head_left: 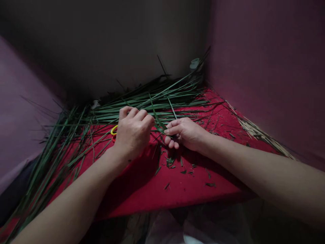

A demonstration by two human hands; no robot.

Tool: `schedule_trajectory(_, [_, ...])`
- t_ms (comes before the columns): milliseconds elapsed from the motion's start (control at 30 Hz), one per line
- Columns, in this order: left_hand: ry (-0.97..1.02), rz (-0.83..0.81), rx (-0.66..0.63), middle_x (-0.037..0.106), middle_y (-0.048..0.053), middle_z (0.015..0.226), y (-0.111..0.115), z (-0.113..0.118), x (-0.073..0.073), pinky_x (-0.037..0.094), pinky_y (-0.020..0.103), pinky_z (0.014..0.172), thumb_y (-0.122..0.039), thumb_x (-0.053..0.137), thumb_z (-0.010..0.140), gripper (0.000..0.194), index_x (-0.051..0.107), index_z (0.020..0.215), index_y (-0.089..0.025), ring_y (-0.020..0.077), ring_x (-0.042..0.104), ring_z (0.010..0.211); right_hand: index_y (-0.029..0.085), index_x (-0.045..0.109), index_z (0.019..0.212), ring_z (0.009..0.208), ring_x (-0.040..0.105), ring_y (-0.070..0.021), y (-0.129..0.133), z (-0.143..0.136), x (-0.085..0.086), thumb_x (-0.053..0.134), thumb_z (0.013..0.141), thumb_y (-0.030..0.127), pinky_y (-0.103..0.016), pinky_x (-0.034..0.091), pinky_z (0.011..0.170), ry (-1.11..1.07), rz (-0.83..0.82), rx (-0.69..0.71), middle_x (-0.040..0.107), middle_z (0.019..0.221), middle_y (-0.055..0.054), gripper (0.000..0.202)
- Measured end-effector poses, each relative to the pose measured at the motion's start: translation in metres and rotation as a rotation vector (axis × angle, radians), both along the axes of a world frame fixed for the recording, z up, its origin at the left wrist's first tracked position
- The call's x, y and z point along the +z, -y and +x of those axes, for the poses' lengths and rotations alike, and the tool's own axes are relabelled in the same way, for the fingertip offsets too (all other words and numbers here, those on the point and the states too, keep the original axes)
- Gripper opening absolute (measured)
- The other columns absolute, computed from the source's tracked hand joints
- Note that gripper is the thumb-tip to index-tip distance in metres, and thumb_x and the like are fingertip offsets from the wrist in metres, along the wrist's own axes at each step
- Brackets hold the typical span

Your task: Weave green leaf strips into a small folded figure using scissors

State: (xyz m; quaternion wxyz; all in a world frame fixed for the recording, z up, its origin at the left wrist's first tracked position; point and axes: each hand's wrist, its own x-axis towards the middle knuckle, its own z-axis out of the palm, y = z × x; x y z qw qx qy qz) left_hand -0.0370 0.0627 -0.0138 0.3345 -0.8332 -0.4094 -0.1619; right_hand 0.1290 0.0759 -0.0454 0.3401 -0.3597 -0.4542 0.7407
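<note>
My right hand (186,134) pinches a narrow green leaf strip (160,126) between thumb and forefinger, its other fingers curled beneath. The strip looks folded at the grip, and one long end points up and away. Close on its left is my left hand (135,130), back upward and fingers bent inward. The near end of the strip reaches its forefinger, but the left fingertips are hidden, so what they grip cannot be told. Yellow and red handle loops, apparently of scissors (114,130), show behind the left wrist; the rest is covered.
Long green leaf blades (142,103) lie piled along the back and left of the red-covered table (142,196). Small leaf scraps (170,162) litter the middle. Pale thin sticks (250,129) lie along the right wall (266,67). A whitish object (195,63) sits in the back corner.
</note>
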Motion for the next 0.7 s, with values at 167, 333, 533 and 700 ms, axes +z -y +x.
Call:
schedule_trajectory(167, [-0.012, 0.025, 0.013, 0.058, 0.004, 0.067, -0.004, -0.006, 0.002, 0.037, 0.041, 0.080, -0.020, 0.046, 0.084, 0.020, 0.058, 0.068, -0.019, 0.0208, 0.051, 0.071, 0.013, 0.048, 0.067, 0.037, 0.055, -0.0116, -0.001, 0.000, -0.001, 0.050, 0.073, 0.001, -0.017, 0.040, 0.031, -0.010, -0.001, -0.006, 0.061, 0.049, -0.005, 0.014])
schedule_trajectory(333, [-0.012, 0.079, 0.055, 0.058, 0.005, 0.067, -0.007, -0.012, 0.004, 0.037, 0.042, 0.080, -0.021, 0.046, 0.083, 0.020, 0.058, 0.067, -0.020, 0.0215, 0.050, 0.071, 0.013, 0.047, 0.065, 0.036, 0.055, -0.0113, 0.001, 0.001, -0.001, 0.049, 0.074, 0.000, -0.016, 0.039, 0.030, 0.010, -0.009, -0.006, 0.061, 0.049, -0.005, 0.016])
schedule_trajectory(533, [-0.004, 0.092, 0.071, 0.057, 0.003, 0.068, -0.017, -0.026, 0.009, 0.035, 0.042, 0.082, -0.020, 0.045, 0.084, 0.020, 0.060, 0.070, -0.021, 0.0190, 0.045, 0.070, 0.014, 0.047, 0.064, 0.035, 0.054, -0.0102, 0.001, 0.001, 0.000, 0.049, 0.074, 0.001, -0.016, 0.039, 0.030, 0.004, -0.006, 0.001, 0.060, 0.049, -0.004, 0.016])
schedule_trajectory(700, [0.226, 0.008, 0.106, 0.055, 0.003, 0.080, -0.032, -0.061, 0.024, 0.025, 0.050, 0.092, -0.023, 0.047, 0.084, 0.018, 0.062, 0.075, -0.021, 0.0209, 0.042, 0.087, 0.014, 0.047, 0.064, 0.036, 0.054, -0.0105, -0.001, 0.002, 0.000, 0.049, 0.073, 0.001, -0.016, 0.038, 0.030, 0.006, -0.018, -0.007, 0.060, 0.049, -0.005, 0.016])
